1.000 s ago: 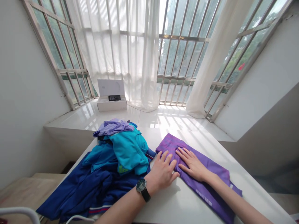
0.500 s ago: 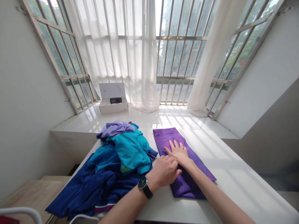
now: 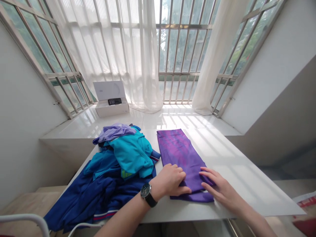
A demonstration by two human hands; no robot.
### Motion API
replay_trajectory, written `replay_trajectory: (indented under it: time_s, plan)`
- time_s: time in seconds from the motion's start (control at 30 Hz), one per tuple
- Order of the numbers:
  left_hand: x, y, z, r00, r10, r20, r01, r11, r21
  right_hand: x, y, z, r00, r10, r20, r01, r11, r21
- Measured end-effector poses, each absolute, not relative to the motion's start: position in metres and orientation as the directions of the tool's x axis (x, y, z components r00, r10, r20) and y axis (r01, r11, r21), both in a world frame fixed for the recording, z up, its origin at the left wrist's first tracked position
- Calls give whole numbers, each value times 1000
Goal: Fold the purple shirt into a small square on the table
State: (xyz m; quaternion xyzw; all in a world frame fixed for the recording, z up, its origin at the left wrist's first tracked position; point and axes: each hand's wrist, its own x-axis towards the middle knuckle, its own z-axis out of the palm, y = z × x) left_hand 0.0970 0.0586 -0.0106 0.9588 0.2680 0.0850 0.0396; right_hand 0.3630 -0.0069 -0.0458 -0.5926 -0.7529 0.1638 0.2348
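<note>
A folded purple garment (image 3: 179, 154) lies lengthwise on the white table (image 3: 247, 177). My left hand (image 3: 170, 180), with a black-strapped wristwatch (image 3: 146, 194) on its wrist, curls over the near left edge of the purple cloth. My right hand (image 3: 219, 189) rests at its near right edge, fingers apart and touching the fabric. To the left is a heap of clothes: a navy jacket (image 3: 81, 197), a teal shirt (image 3: 132, 154) and a lilac garment (image 3: 113, 131) on top. The heap touches the purple garment's left side.
Behind the table is a glossy white ledge holding an open white box (image 3: 111, 110) with a black phone (image 3: 115, 101). Sheer curtains (image 3: 145, 56) hang before barred windows. A white rail (image 3: 22, 219) stands at lower left, and the table's right edge runs close by.
The purple garment is now narrower and shorter, with its near end drawn up. Both hands have moved to that near end, and the right hand has shifted off the cloth's middle to its right edge.
</note>
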Motion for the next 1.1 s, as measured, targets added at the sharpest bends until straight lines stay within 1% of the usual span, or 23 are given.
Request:
replay_trajectory:
  time_s: [0.1, 0.17, 0.23, 0.33, 0.47, 0.6, 0.7, 0.8, 0.97, 1.1]
  plan:
    - [94, 60, -6, 811, 580, 79, 571, -814, 112, 354, -28, -48, -259, 957, 128, 799, 287, -528]
    - [93, 61, -6, 802, 592, 82, 585, -805, 96, 351, -35, -52, -292, 945, 146, 793, 324, -516]
    - [94, 62, -8, 802, 587, 109, 580, -809, 92, 352, -38, -58, -305, 932, 194, 791, 362, -494]
    - [96, 61, -12, 814, 557, 163, 545, -831, 115, 360, -38, -68, -308, 907, 287, 784, 413, -463]
    - [99, 59, -18, 857, 468, 216, 441, -883, 164, 369, -37, -81, -263, 872, 412, 783, 443, -436]
    - [101, 57, -24, 888, 406, 217, 366, -908, 204, 374, -34, -88, -332, 784, 525, 757, 553, -347]
    - [103, 58, -28, 894, 402, 198, 357, -906, 227, 377, -32, -90, -355, 748, 561, 749, 587, -307]
    - [105, 58, -34, 883, 423, 203, 372, -895, 247, 376, -30, -89, -327, 765, 556, 756, 564, -332]
    - [109, 56, -42, 865, 452, 216, 402, -884, 240, 373, -29, -90, -262, 794, 548, 752, 524, -400]
    - [110, 53, -40, 885, 420, 200, 378, -900, 219, 369, -32, -89, -163, 841, 516, 752, 444, -487]
